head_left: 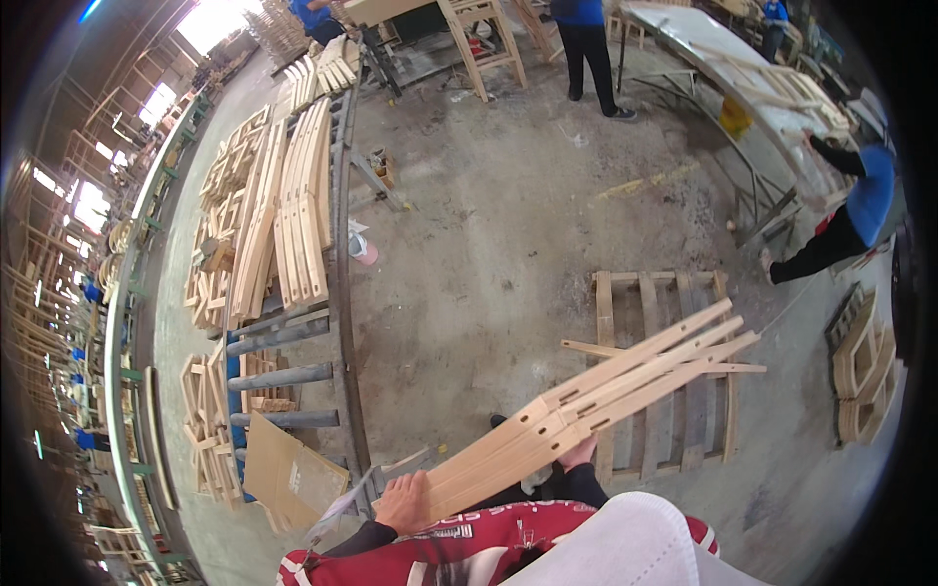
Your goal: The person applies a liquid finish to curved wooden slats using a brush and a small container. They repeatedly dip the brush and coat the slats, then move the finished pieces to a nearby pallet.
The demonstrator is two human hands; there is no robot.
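A bundle of pale, bent wooden chair legs (547,430) with dark mortise slots at the bend lies slantwise across my front. My left hand (403,503) is closed over its lower left end. Under the bend, my right hand (578,454) supports the bundle from beneath, its fingers mostly hidden by the wood. The far ends fan apart above a wooden pallet (604,391) on the floor at the right. Thinner wooden strips (738,368) show there too; whether they belong to the bundle, I cannot tell.
On my left runs a roller conveyor (283,376), stacked with similar chair legs (301,210) farther along. A cardboard sheet (283,469) leans nearby; a bucket (363,248) stands beside the conveyor. Wooden frames (865,366) sit at right. A person (865,195) works at a long table (713,49).
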